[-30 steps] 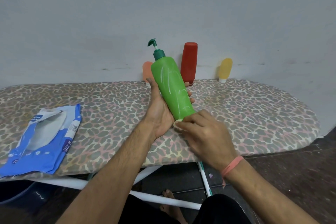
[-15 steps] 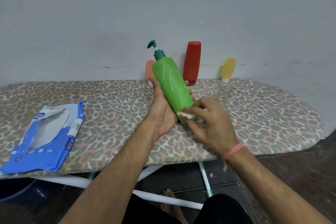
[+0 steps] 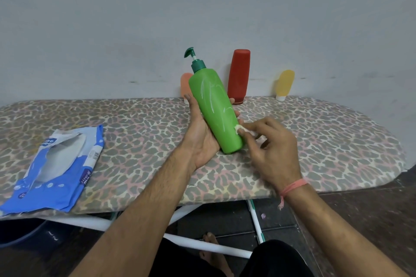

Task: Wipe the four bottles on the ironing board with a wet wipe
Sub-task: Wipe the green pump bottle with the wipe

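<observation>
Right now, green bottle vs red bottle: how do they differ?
The green bottle is tilted, held in the left hand; the red bottle stands on the board by the wall. Green has a pump top; red stands cap-down. The right hand presses a wipe to green; nothing touches red. Both are opaque and label-free on the sides shown.

Two bare forearms with no sleeves, both hairy. The left hand (image 3: 200,135) wears nothing. The right hand (image 3: 275,150) has a thin pink-orange thread band (image 3: 292,186) tied at the wrist, loose ends dangling. Near the bottom, dark black trousers (image 3: 276,258) and one bare foot (image 3: 213,252).
</observation>
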